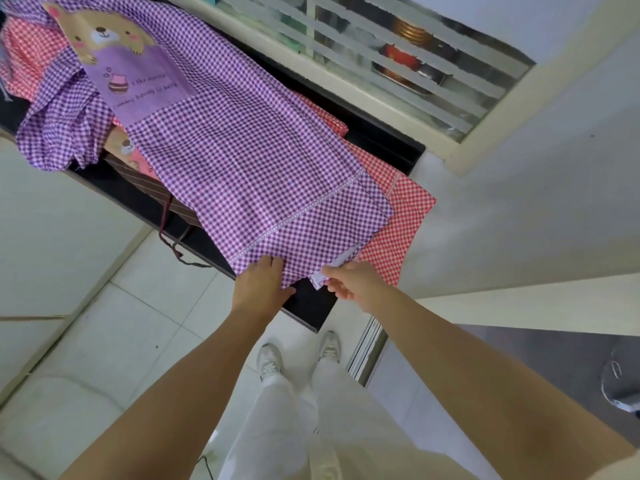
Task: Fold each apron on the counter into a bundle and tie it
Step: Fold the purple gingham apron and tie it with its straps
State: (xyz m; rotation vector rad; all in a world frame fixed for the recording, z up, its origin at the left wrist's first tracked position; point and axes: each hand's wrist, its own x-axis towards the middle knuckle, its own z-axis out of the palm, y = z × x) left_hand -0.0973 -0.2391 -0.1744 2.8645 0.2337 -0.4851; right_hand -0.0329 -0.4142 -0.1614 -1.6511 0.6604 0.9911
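Both hands work the near hem of the purple gingham cotton apron (249, 161), spread along the black bench (308, 306). The left hand (261, 287) fingers curl over the hem and the right hand (353, 284) fingers pinch its turned-up corner, probably to lift a first fold. Beneath lie a red gingham apron (398, 230) and a brown striped apron (173, 199), so three aprons can be counted.

Light: bright, even, diffuse.
Shadows: faint, soft-edged.
Glare: white tiled floor (138, 323) mildly washed out.
Distortion: wide-angle, straight lines bend toward edges.
Focus: soft overall; lettering on purple checked cloth apron (242, 161) smeared.
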